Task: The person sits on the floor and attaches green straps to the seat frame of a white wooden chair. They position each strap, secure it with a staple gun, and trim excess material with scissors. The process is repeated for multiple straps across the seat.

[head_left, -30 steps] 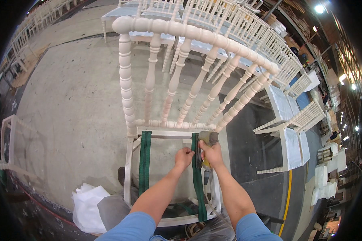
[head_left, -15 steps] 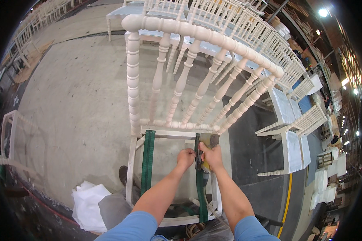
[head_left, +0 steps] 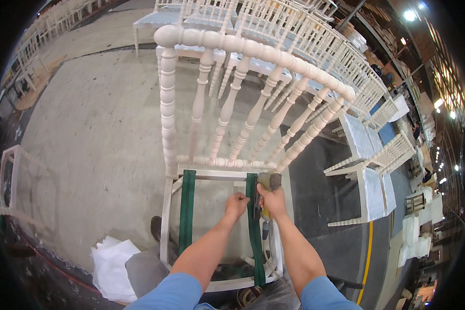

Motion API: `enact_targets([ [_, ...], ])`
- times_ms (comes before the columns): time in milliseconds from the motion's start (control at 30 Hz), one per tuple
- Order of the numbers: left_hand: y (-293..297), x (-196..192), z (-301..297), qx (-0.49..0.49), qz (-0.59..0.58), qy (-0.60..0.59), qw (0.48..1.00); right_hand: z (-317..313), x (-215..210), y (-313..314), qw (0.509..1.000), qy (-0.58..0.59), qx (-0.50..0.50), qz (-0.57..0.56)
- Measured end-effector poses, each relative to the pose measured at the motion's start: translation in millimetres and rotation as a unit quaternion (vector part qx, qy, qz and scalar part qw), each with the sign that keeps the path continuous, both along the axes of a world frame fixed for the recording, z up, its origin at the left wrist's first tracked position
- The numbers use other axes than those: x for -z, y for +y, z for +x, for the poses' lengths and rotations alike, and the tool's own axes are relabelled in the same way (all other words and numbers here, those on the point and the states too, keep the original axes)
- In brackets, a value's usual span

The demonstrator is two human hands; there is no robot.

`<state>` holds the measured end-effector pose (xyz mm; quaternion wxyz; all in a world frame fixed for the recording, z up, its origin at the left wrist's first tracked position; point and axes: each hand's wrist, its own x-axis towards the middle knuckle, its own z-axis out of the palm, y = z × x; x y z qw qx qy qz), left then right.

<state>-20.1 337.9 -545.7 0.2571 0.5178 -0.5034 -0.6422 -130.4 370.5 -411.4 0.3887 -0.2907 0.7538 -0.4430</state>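
A white chair frame with turned spindles in its back stands before me, its seat frame without a panel. Two green webbing straps run front to back over the seat opening: the left strap and the right strap. My right hand is wrapped round a yellow and black staple gun, held beside the right strap near the back rail. At that strap's left edge my left hand is closed, fingertips pinched against the webbing. A hose trails down from the gun.
Rows of white chairs with pale seats stand behind, more chairs at the right. White sheets lie in a pile at lower left. Another chair frame is at far left. A yellow line marks the floor at right.
The staple gun has shifted slightly right relative to the right strap, baring the strap's far end at the back rail. My left hand stays at the strap's edge. The whole view has moved a little.
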Motion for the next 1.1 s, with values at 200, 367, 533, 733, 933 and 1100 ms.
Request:
enact_targets([
  [200, 18, -28, -2, 0.020, 0.252, 0.129, 0.959, -7, -33, 34, 0.998, -0.048, 0.027, 0.000],
  [367, 54, -51, 29, 0.061, 0.347, 0.328, 0.877, -25, -105, 129, 0.994, -0.108, 0.036, 0.007],
  [533, 147, -80, 49, 0.079, 0.404, 0.346, 0.843, -54, -191, 312, 0.993, -0.082, 0.085, 0.001],
  [733, 256, -100, 87, 0.134, 0.439, 0.284, 0.842, -49, -183, 534, 0.935, -0.043, 0.337, 0.101],
  [933, 318, -94, 127, 0.197, 0.470, 0.127, 0.851, -20, -91, 693, 0.908, -0.177, 0.372, 0.075],
  [1100, 328, -78, 143, 0.162, 0.499, 0.126, 0.842, -18, -50, 722, 0.876, -0.304, 0.373, 0.036],
])
